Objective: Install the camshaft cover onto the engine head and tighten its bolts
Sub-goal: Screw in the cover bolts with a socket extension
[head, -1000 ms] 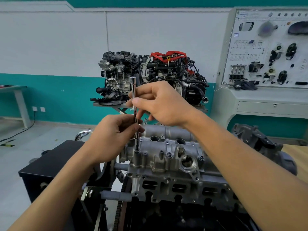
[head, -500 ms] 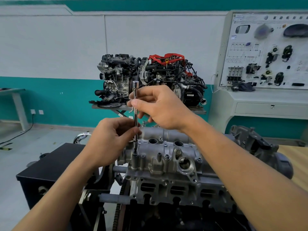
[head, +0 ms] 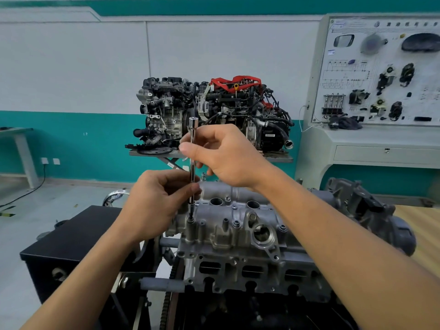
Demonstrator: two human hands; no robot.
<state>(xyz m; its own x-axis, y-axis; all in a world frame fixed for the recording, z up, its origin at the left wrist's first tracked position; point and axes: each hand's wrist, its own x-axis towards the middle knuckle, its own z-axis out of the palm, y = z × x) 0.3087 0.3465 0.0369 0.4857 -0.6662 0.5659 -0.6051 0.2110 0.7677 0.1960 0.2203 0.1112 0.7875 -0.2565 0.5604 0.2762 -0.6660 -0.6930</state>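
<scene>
A camshaft cover (head: 238, 223) sits atop the engine head (head: 250, 276) on a workshop stand. At the cover's near left corner, a chrome socket extension bar (head: 192, 173) stands upright on a bolt boss. The left hand (head: 152, 206), just left of the cover, pinches the bar's lower shaft; the right hand (head: 226, 158), above the cover, pinches it higher up. Well behind the cover stands a complete display engine (head: 214, 110); behind to the cover's right, a car-parts training board (head: 381, 72).
</scene>
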